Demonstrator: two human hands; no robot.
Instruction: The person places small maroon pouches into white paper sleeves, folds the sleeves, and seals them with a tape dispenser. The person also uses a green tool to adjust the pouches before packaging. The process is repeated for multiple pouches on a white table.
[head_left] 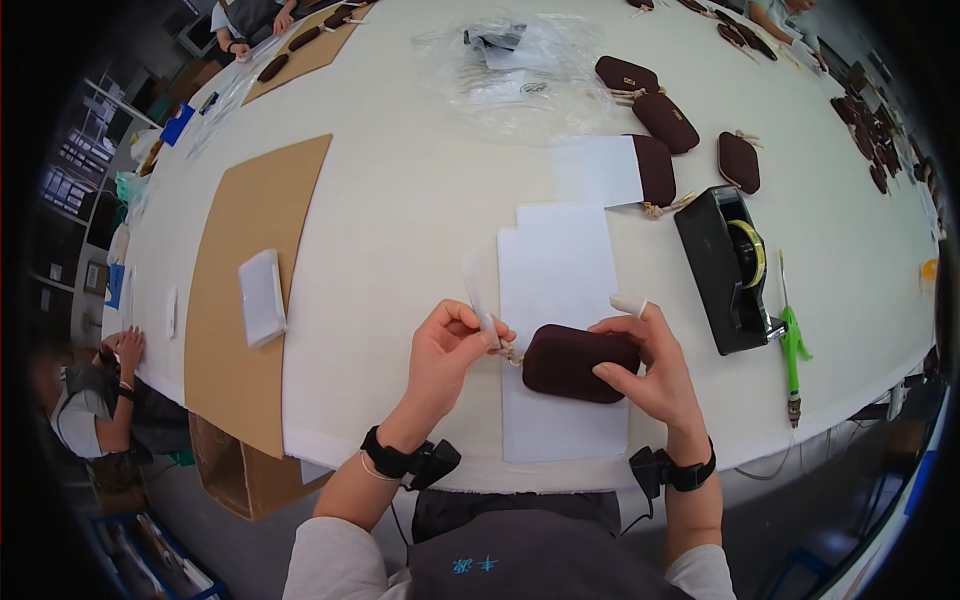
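Observation:
A dark brown zip pouch [572, 365] is gripped at its right end by my right hand [660, 372], thumb on top; a white cover sits on one fingertip. At the pouch's left end is a small gold-coloured clasp [513, 356] with a short strap. My left hand [443, 352] pinches a thin translucent strip [477, 300] beside the clasp; whether those fingers also hold the strap, I cannot tell. Beneath the pouch lie white paper sheets [555, 265]. Another brown pouch [656, 172], partly under a white sheet, lies beyond them.
Right of the sheets stand a black tape dispenser [712, 275] and a green air gun [791, 345]. Brown cardboard [235, 230] with a stack of clear bags [262, 298] lies left. Clear plastic [510, 90] and more pouches [665, 122] are farther back. Other people sit around the table.

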